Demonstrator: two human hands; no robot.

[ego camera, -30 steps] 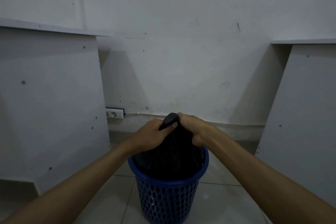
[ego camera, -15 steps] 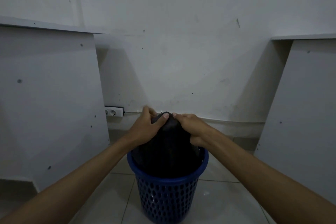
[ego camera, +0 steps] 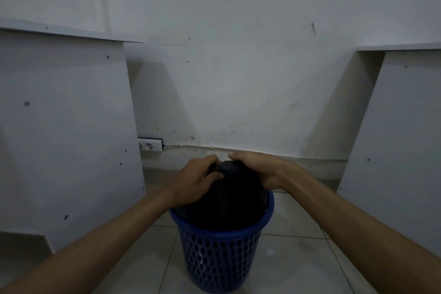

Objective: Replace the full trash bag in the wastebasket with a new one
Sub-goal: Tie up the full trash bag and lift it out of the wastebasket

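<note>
Step in hand, as I judge it: closing or tying the neck of the full black trash bag, which sits inside the blue perforated wastebasket on the tiled floor.

Left hand grips the gathered neck, fingers curled round it. Right hand grips the bag top from the other side, fingers wrapped over the plastic.

Next move likely calls for finishing the knot, then lifting the bag straight up out of the basket.

Hard to see: the knot itself, hidden between the hands; dim light blends the bag folds. Bag contents not visible. No new bag in view. White wall socket sits behind, at left.
</note>
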